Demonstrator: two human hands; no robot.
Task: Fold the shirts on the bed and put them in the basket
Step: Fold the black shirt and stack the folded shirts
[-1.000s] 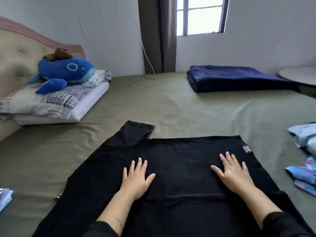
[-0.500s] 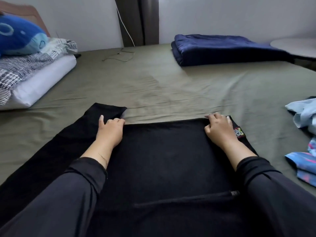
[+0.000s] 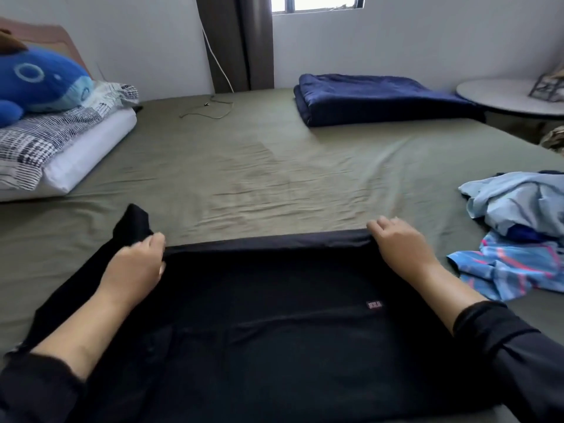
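Note:
A black shirt (image 3: 268, 331) lies spread on the olive-green bed (image 3: 274, 178) right in front of me. My left hand (image 3: 134, 267) grips its far edge at the left, beside a sleeve that sticks out to the upper left. My right hand (image 3: 399, 242) grips the same far edge at the right. The edge is lifted off the sheet and stretched taut between both hands. A small red label (image 3: 374, 304) shows on the shirt below that edge. No basket is in view.
A crumpled light-blue shirt (image 3: 518, 199) and a blue-and-pink patterned one (image 3: 506, 267) lie at the right. A folded navy blanket (image 3: 375, 99) sits at the far side, pillows (image 3: 61, 148) with a blue plush whale (image 3: 39, 80) at the left, a cable (image 3: 207, 109) near the curtain, a round white table (image 3: 506, 96) at the far right.
Both hands went from flat on the shirt to its far edge, closed on it, and have now lifted it and drawn it toward me. The red label now shows below the edge.

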